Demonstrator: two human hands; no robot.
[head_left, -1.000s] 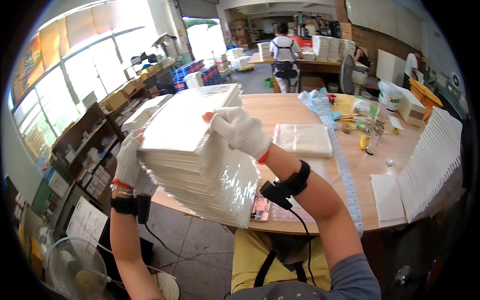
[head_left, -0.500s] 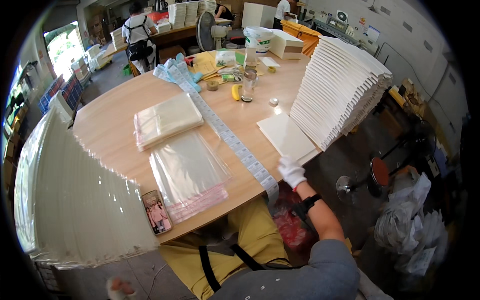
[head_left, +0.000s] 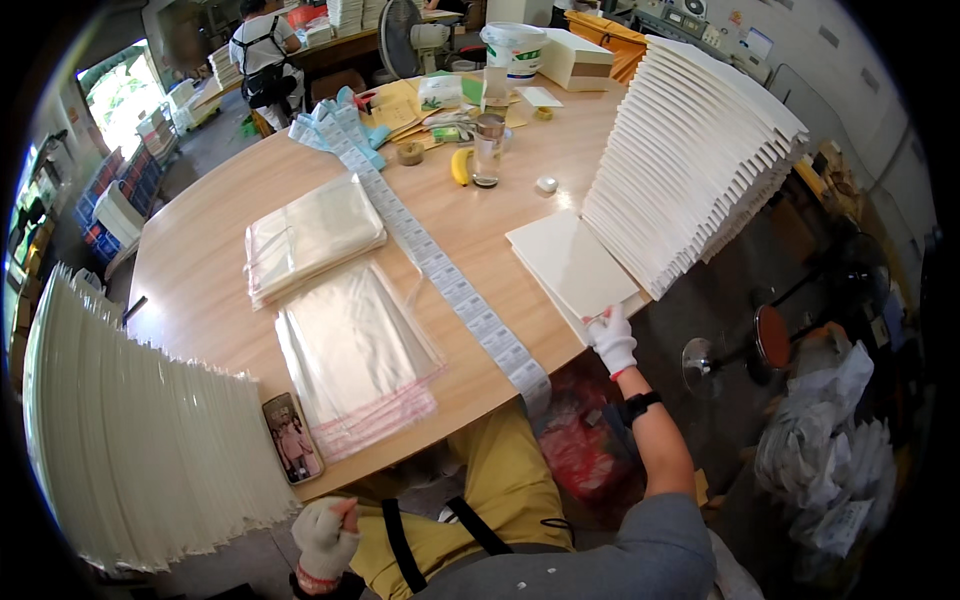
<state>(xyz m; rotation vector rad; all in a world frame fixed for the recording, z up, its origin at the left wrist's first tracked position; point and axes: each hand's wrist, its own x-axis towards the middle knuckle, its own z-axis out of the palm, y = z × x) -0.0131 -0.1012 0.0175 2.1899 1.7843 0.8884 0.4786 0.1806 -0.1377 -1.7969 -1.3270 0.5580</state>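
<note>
Touching boards edging the surface: right fingers, grip unclear; left fingers curled; film-covered stack seems done, bare stack remains.

Wide fisheye view from the head, down across the table

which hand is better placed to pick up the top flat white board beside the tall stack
Right, most likely: the right hand is at the near corner of the flat white boards, while the left hand is well away, near the smartphone.
</note>
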